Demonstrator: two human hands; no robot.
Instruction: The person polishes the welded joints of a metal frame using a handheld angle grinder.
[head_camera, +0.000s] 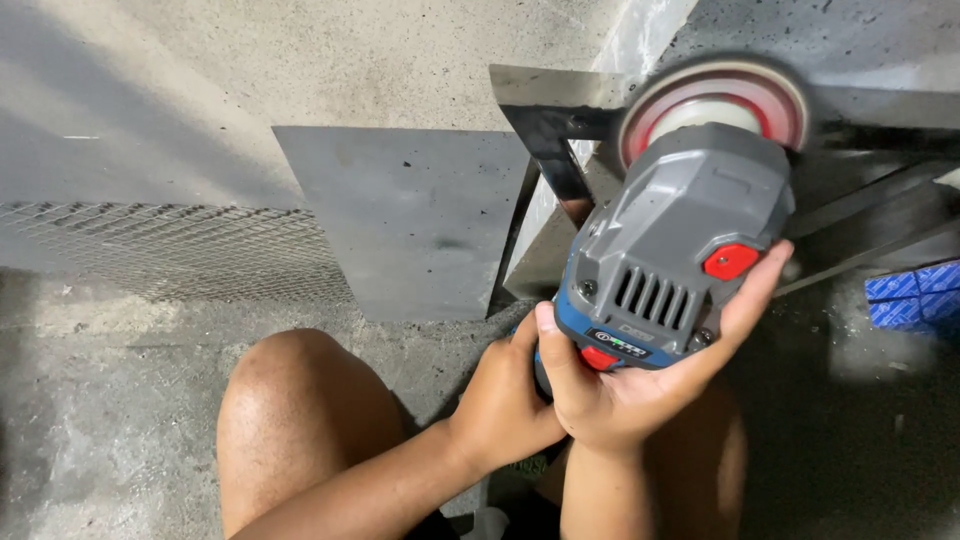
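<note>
Both hands, left hand and right hand, clamp the grey angle grinder, disc against a steel plate at upper right.

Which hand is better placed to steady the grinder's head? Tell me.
Right. The right hand already cups the angle grinder beside its head; the left hand grips low at the rear.

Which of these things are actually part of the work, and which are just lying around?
In use:
angle grinder, held by left hand and right hand
grinding disc
metal frame at the disc

Lying about:
flat metal sheet
wire mesh
blue box
</note>
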